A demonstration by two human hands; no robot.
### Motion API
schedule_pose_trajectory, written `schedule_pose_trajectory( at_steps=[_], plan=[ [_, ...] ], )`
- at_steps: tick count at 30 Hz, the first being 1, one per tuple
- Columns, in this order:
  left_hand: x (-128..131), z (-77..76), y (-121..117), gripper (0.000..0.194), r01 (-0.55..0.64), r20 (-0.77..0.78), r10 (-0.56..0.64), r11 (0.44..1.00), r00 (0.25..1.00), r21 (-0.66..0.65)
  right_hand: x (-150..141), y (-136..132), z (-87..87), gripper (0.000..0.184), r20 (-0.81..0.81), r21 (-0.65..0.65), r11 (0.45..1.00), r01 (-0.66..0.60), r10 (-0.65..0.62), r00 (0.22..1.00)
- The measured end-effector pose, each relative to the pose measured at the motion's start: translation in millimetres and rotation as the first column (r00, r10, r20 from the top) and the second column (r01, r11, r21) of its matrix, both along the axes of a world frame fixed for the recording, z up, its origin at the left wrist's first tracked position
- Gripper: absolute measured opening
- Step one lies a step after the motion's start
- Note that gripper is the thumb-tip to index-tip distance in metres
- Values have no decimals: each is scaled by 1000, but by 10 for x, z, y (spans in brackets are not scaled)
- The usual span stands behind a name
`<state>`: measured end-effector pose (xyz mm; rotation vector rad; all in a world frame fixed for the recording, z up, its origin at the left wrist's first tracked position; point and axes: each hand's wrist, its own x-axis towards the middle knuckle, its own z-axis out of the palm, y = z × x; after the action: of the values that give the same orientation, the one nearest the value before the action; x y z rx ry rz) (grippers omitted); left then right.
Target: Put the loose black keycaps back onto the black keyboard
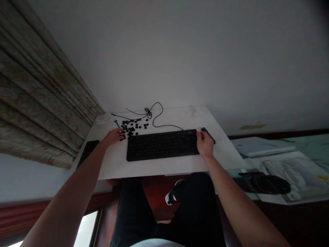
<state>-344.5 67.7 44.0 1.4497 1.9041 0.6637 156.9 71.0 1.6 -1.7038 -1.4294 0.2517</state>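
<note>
At the far left hang the folds of a patterned, beige-brown fabric curtain (46, 82), and beside it a flat, dark rectangular slab (88, 149) lies at the left edge of the white, smooth-topped table (151, 167), partly behind the forearm. Next along is a small, slender blue tool (116, 122), lying just beyond the person's left hand (115, 136). That hand's fingers are loosely bent and partly spread at the edge of a scattered heap of small, black, square keycaps (130, 129); whether they pinch one cannot be told. Behind the heap, a thin black cable (154, 120), tied in a bundle, curves across to the back edge of the flat, black, rectangular keyboard (161, 145), which lies in the middle of the table, near its front edge. The person's right hand (205, 143) is closed around the keyboard's right end, thumb and curled fingers against it. Just beyond that hand lies a narrow, dark, elongated object (208, 135). Farther right, white papers (262, 146) lie near a bulky, shiny black object (267, 183).
</note>
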Motion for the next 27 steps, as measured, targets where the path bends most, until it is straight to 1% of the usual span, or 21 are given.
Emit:
schedule_pose_trajectory(
  at_steps=[4, 10, 13, 15, 17, 19, 20, 21, 23, 25, 27],
  plan=[
    [-8, 18, -28, 48, -7, -83, 6, 1000, 997, -3, -8, -7, 17, 73, -10, 3, 1000, 6, -6, 1000],
    [3, 59, -75, 49, -31, -144, 34, 999, 989, 30, -10, -16, 29, 73, 7, -3, 1000, 10, -10, 1000],
    [-7, 94, -88, 44, -77, -184, 92, 994, 979, 82, -10, -18, 28, 73, 6, 8, 1000, 7, -7, 1000],
    [15, 121, -94, 39, -117, -154, 135, 986, 979, 121, -12, -16, 26, 72, 8, 15, 1000, 4, -4, 1000],
    [94, 148, -103, 37, -171, -34, 179, 973, 983, 157, -14, -13, 23, 70, 17, 18, 1000, -1, 0, 1000],
    [246, 175, -124, 35, -229, 173, 198, 956, 965, 182, -17, -10, 18, 68, 35, 19, 1000, -3, 2, 999],
    [351, 187, -141, 33, -256, 294, 195, 948, 936, 188, -18, -10, 16, 67, 44, 21, 1000, -2, 1, 999],
    [472, 197, -163, 32, -273, 412, 179, 945, 894, 183, -19, -10, 14, 66, 52, 22, 1000, 1, -2, 999],
    [752, 208, -225, 30, -296, 613, 142, 942, 778, 157, -21, -13, 11, 64, 58, 26, 1000, 7, -8, 998],
    [1061, 208, -308, 27, -304, 746, 112, 945, 656, 125, -24, -20, 9, 62, 56, 32, 999, 10, -12, 998],
    [1370, 200, -401, 24, -279, 836, 76, 956, 543, 94, -27, -26, 6, 59, 56, 51, 999, 13, -16, 998]
  ],
)
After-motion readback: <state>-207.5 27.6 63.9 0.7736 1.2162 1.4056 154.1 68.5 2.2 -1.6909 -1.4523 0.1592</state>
